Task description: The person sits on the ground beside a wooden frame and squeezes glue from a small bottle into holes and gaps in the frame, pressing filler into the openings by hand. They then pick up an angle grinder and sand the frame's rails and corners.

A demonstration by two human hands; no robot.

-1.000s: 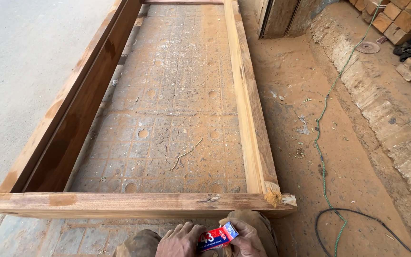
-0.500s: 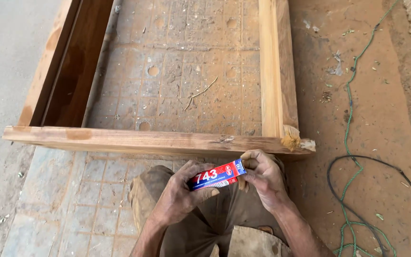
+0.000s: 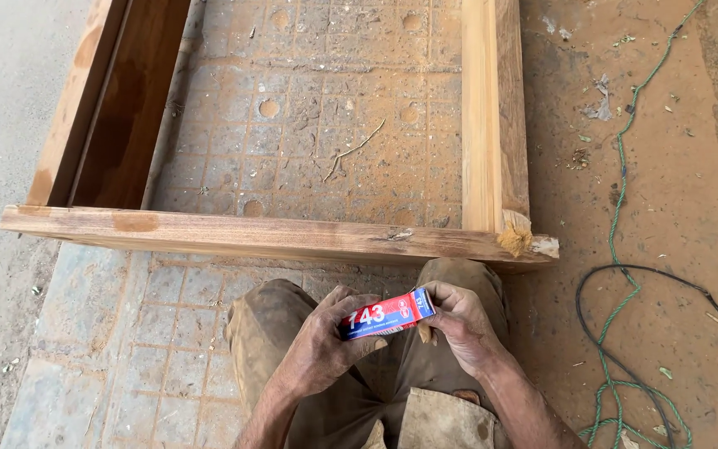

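A small red, white and blue carton (image 3: 386, 314), long and narrow, lies across both my hands above my knees. My left hand (image 3: 317, 349) wraps its left end from below. My right hand (image 3: 459, 324) pinches the carton's right end, fingers at its flap. Just beyond my knees lies a wooden frame (image 3: 259, 234) flat on the paved ground, with its near rail running left to right and its right corner joint (image 3: 518, 241) rough and splintered.
The frame's side rails (image 3: 492, 116) run away from me over dusty patterned pavers (image 3: 309, 125). A green rope (image 3: 625, 208) and a black cable (image 3: 666, 278) trail over the red dirt at the right. A smooth grey road surface (image 3: 2, 100) lies at the left.
The view has tilted down and closer to my lap. Both hands with the carton have come up into fuller view, and my right fingers have shifted to the carton's right end.
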